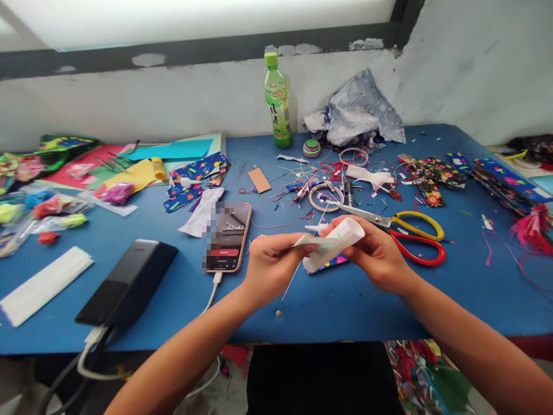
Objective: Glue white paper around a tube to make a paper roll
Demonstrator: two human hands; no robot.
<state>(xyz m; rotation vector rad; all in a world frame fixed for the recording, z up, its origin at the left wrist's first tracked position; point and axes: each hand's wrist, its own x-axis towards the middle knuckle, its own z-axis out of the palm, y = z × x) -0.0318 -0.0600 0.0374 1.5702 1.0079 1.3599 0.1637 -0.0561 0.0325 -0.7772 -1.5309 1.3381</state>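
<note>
A white sheet rolled into a tube is held between my two hands above the front of the blue table. My left hand pinches the sheet's loose left edge, while my right hand grips the rolled end, its opening facing up and right. Faint green marks show on the white surface, and I cannot tell if it is paper or cloth. Partly hidden beneath lies a patterned blue fabric piece. Scissors with one yellow and one red handle lie just beyond my right hand.
A phone and a black power bank, both with cables, lie to the left. A green bottle stands near the wall. Thread scraps, a ring and fabric pieces are strewn across the back and right.
</note>
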